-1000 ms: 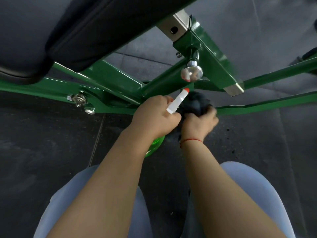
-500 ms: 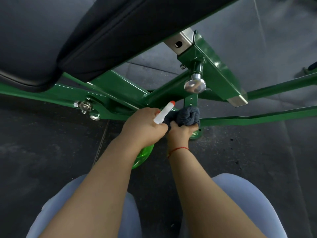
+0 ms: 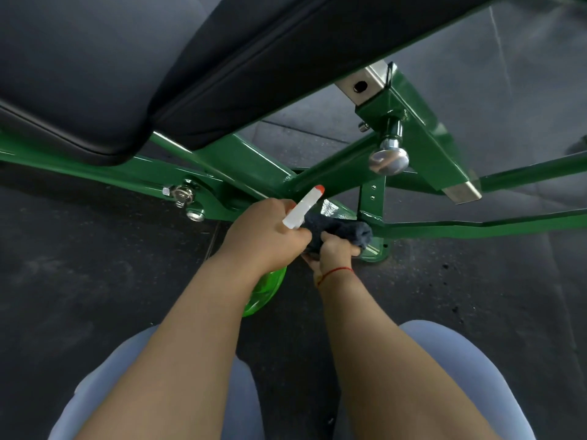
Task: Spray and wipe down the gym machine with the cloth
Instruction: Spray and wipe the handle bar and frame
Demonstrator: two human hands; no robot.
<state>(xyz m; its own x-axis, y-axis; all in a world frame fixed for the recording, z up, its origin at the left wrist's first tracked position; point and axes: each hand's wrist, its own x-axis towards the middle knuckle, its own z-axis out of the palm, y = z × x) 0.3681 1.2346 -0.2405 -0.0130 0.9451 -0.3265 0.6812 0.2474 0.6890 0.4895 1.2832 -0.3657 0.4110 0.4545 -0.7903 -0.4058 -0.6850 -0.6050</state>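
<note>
Spray bottle (image 3: 266, 292) largely behind left hand (image 3: 266, 238)

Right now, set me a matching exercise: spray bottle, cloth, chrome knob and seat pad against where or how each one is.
Things:
1. spray bottle
2. cloth
3. chrome knob
4. seat pad

States:
A. black, overhead at upper left
B. gripped by the right hand, at the foot of the green frame
C. held in the left hand
D. shiny, sticking out of a green post

Pairs: 1-C, 2-B, 3-D, 4-A
</note>
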